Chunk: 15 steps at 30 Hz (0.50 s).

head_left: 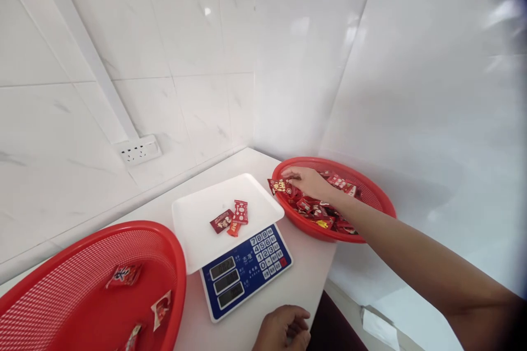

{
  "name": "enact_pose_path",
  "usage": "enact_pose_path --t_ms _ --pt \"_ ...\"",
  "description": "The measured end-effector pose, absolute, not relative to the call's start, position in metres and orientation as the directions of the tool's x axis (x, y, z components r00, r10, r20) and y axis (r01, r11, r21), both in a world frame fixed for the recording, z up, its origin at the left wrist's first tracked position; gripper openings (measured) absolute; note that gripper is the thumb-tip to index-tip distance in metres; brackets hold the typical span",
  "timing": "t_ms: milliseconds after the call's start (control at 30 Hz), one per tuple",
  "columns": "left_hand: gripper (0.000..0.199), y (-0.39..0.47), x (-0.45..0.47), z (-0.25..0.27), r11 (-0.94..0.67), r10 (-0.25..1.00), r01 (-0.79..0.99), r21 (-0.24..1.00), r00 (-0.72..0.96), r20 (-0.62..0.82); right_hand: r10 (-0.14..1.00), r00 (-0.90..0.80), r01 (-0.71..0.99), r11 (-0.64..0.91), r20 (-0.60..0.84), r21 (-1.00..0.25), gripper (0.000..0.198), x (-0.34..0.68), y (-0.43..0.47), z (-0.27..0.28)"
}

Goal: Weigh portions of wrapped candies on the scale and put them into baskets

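My right hand [308, 182] reaches over the red basket on the right. Its fingers are closed on a dark red candy packet [280, 186] with gold characters, held at the basket's left rim. Below the hand, several red wrapped candies [319, 209] lie in the right basket [381, 197]. My left hand [283, 329] is near the front edge of the table, fingers loosely curled, thumb apart, nothing visible in it. Between the baskets stands a blue and white digital scale [247, 263]. On its white tray [197, 225] lie three candies [240, 213] in red and orange wrappers.
Another red basket [178, 279] at the left holds a few wrapped snacks [124, 275]. The white table [288, 263] meets tiled walls at the back, with a socket strip [139, 149] on the left wall. Something white [379, 329] lies low at the right.
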State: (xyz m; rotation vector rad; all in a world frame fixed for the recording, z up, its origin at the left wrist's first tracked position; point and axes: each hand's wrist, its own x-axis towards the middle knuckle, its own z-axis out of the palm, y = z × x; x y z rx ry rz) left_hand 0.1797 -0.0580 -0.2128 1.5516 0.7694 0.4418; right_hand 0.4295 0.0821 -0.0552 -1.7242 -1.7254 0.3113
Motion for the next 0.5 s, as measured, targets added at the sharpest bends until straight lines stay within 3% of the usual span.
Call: enact_pose_path --t_ms 167,300,367,500 --pt "0.03 -0.056 0.177 -0.201 -0.017 0.678 0.233 0.972 0.717 -0.16 0.915 -0.085 0.881 0.254 0.395 -0.4 0.028 0.382 0.08 -0.064" --pt "0.031 -0.056 0.177 -0.2 -0.017 0.672 0.238 0.971 0.722 -0.165 0.858 -0.349 0.766 0.493 0.376 -0.413 0.021 0.35 0.065 -0.071" --pt "0.031 -0.056 0.177 -0.201 -0.022 0.674 0.228 0.973 0.723 -0.154 0.872 -0.317 0.761 0.469 0.374 -0.449 0.022 0.345 0.06 -0.074" --pt "0.03 -0.055 0.177 -0.202 -0.027 0.674 0.222 0.975 0.724 -0.146 0.946 -0.15 0.84 0.276 0.289 -0.468 0.027 0.349 0.06 -0.083"
